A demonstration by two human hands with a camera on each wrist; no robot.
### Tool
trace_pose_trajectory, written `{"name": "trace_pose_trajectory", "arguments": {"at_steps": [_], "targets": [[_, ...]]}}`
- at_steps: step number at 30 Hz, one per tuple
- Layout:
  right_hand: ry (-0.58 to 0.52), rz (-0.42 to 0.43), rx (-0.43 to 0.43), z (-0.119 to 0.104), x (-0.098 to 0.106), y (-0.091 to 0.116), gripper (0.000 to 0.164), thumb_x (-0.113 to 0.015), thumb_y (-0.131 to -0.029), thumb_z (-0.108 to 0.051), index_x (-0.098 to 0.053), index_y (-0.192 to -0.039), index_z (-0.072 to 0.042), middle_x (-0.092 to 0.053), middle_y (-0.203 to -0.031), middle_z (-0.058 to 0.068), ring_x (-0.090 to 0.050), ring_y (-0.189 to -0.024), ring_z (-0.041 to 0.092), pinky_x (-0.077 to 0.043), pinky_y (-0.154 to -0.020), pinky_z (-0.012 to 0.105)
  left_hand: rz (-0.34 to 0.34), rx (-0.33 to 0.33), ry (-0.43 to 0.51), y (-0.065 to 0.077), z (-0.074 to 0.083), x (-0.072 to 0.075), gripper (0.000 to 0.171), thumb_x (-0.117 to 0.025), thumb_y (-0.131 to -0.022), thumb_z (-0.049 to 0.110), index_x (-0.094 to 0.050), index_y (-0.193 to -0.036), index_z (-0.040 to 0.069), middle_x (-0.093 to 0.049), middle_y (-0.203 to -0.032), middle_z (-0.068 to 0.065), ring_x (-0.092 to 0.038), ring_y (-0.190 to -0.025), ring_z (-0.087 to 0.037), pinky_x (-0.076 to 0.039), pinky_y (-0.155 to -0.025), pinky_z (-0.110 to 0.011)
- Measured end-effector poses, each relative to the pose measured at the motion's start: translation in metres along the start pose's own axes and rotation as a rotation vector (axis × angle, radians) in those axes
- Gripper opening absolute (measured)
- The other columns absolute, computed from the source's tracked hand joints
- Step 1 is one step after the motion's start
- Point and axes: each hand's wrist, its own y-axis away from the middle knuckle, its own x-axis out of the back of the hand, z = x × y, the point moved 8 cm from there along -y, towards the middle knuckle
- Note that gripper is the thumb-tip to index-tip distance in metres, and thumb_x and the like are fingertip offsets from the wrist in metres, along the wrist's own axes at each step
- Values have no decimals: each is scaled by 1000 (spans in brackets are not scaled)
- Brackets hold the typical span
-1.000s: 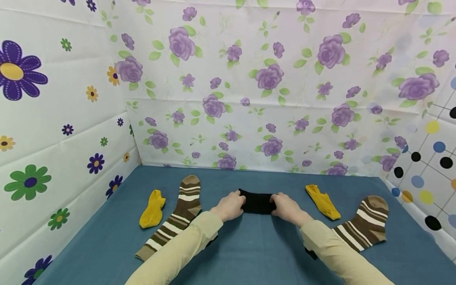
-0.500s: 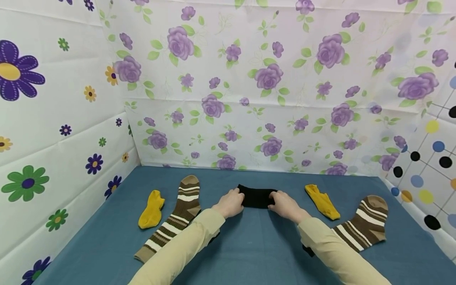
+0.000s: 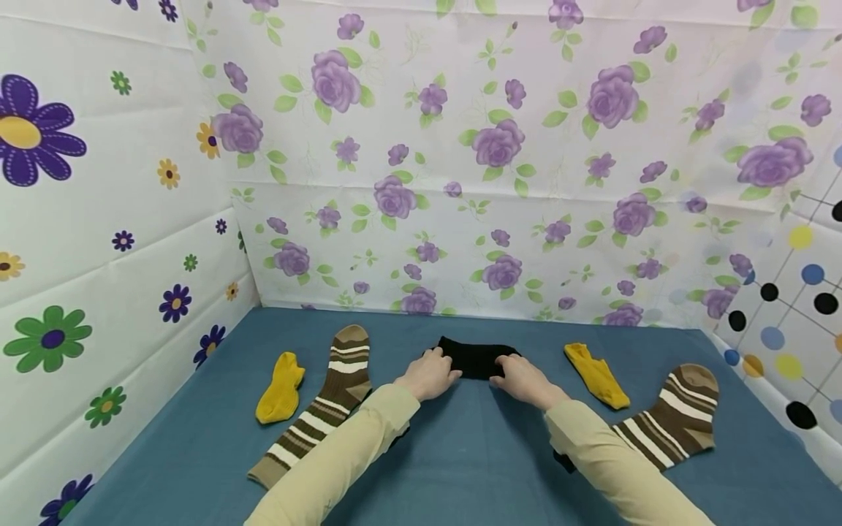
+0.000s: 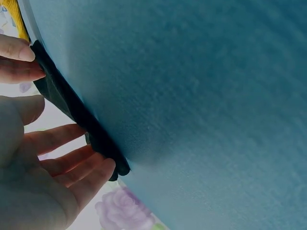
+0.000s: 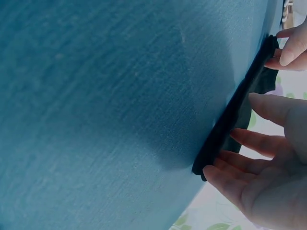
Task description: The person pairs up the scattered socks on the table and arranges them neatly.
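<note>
A folded black sock [image 3: 479, 359] lies flat on the blue cloth in the middle of the head view. My left hand [image 3: 427, 374] is at its left end, fingertips touching it and thumb apart from the fingers. At the right end, my right hand [image 3: 522, 380] touches the sock with relaxed fingers. In the left wrist view the sock [image 4: 79, 112] shows edge-on beside nearly straight fingers. The right wrist view has the sock's rolled edge [image 5: 230, 117] along the fingertips, with the thumb close to it.
On the left lie a yellow sock [image 3: 281, 389] and a long brown striped sock [image 3: 338, 387]. Another yellow sock [image 3: 596, 375] and a brown striped sock [image 3: 684, 409], partly behind the right sleeve, lie on the right. A floral sheet [image 3: 460, 183] hangs behind the blue surface [image 3: 476, 453].
The black sock has moved slightly away from me, toward the back. Both hands have loosened from its ends, with fingers spreading, and have come a little closer together.
</note>
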Motion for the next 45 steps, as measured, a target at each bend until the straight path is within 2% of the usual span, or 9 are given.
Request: {"name": "trace_pose_trajectory", "arguments": {"at_steps": [12,28,40,45], "targets": [[-31,-35,-46,7,-6,-9,45,-58,-90,-21,-49,-123,8,-48,-120,25,-45,-110,38,-37,-87,47,-7,11,6,-11,-4,-6,37,-47,-95,34,-61,-109,3,-50,-108,-13,-49,-100,-26,-44,-78,-37],[-58,-50,-51,10,-5,-25,46,-55,-92,-20,-45,-125,10,-42,-125,29,-40,-114,40,-33,-91,48,-48,64,19,-28,-14,-11,39,-44,-96,34,-58,-116,4,-47,-116,-12,-46,-108,-25,-43,-80,-38],[-73,-65,-47,8,-2,-32,48,-54,-92,-19,-41,-127,11,-38,-127,31,-38,-116,42,-32,-92,49,-67,80,2,-35,-18,-11,40,-41,-97,35,-56,-120,5,-46,-119,-13,-45,-111,-25,-43,-82,-38],[-77,-67,-51,10,-4,-34,48,-53,-93,-19,-41,-127,11,-38,-128,31,-37,-117,42,-31,-92,49,-77,89,24,-37,-20,-11,42,-38,-98,35,-54,-122,5,-45,-122,-13,-42,-114,-26,-40,-86,-39]]}}
